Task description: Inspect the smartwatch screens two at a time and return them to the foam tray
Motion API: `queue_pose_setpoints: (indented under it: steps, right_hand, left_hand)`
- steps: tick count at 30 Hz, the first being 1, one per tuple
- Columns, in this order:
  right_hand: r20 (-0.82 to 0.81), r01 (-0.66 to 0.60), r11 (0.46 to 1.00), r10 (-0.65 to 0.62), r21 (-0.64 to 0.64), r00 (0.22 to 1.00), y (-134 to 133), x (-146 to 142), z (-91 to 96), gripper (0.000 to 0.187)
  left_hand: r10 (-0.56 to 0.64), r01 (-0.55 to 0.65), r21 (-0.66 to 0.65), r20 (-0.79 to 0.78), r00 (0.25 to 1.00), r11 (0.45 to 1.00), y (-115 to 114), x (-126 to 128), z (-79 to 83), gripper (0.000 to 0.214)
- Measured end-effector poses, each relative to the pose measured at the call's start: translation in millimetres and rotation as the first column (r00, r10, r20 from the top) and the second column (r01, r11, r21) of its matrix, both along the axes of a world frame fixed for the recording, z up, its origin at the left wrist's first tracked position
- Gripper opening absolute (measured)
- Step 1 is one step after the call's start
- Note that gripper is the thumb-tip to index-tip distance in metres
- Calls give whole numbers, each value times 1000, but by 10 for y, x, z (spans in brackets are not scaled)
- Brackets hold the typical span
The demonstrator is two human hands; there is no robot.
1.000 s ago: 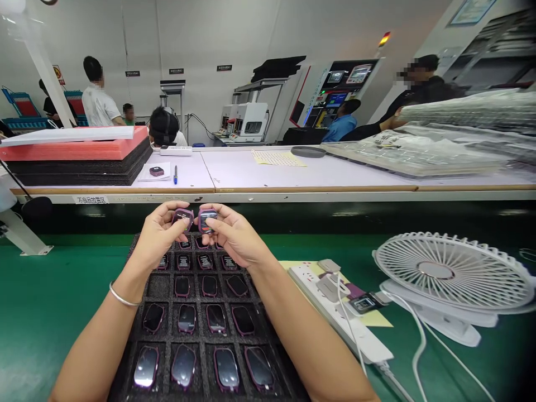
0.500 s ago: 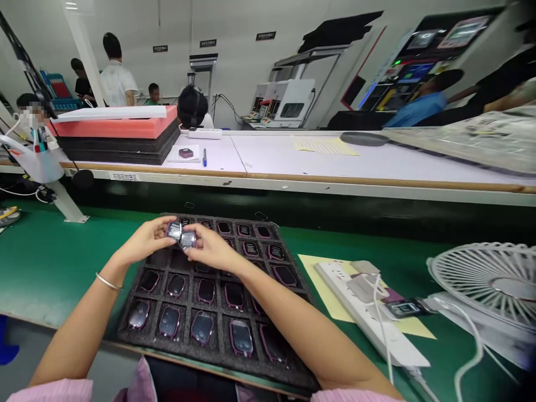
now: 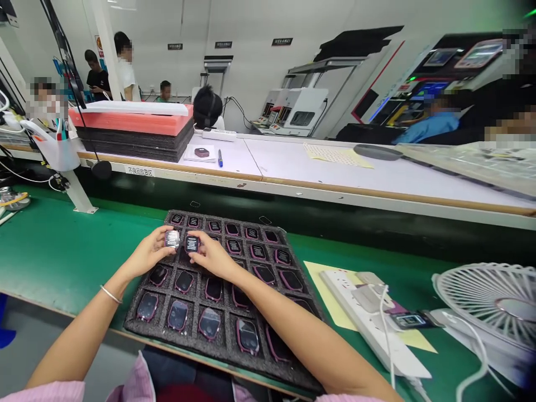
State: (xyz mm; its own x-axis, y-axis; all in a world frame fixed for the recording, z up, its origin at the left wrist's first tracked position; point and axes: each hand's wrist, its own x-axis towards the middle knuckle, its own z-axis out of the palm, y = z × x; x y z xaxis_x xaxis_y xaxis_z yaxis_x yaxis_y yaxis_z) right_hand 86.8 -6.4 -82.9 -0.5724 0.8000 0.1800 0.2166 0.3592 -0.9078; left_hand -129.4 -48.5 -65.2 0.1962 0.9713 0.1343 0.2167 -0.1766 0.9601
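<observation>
Between the fingers and thumb of my left hand [image 3: 151, 250] is a smartwatch body [image 3: 172, 239] with a bright, glary screen. My right hand [image 3: 212, 254] pinches a second smartwatch body [image 3: 192, 244], its dark screen showing lines of white text. The two watches are held side by side, a small gap apart, over the far left part of a dark foam tray [image 3: 196, 347]. Several more watch bodies with purplish frames lie in the tray's square pockets, such as a dark-screened watch [image 3: 209, 324] in the near row. My right forearm hides some pockets.
Right of the tray lie a white power strip [image 3: 372, 324], yellow paper [image 3: 316, 279] and a white fan [image 3: 494, 301] with cables. Behind runs a raised white shelf [image 3: 285, 159] bearing stacked red and black foam [image 3: 134, 125] and a blue pen [image 3: 220, 158]. Several people are beyond it.
The two watches, earlier touching or overlapping, are now apart, and their screens face me more squarely with text showing. The whole view has shifted slightly.
</observation>
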Motion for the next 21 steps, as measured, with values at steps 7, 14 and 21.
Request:
queue_pose_setpoints:
  steps: [7, 14, 21]
  right_hand:
    - [-388, -122, 944, -6, -305, 922, -127, 419, 337, 54]
    - [-447, 24, 970, -133, -240, 885, -207, 796, 471, 39]
    - [-451, 63, 981, -141, -183, 882, -250, 895, 405, 38]
  left_hand:
    - [-37, 77, -110, 329, 944, 991, 15, 630, 376, 60]
    - [-31, 98, -152, 390, 920, 984, 113, 1088, 610, 44]
    - [-12, 72, -131, 411, 911, 989, 86, 1235, 539, 44]
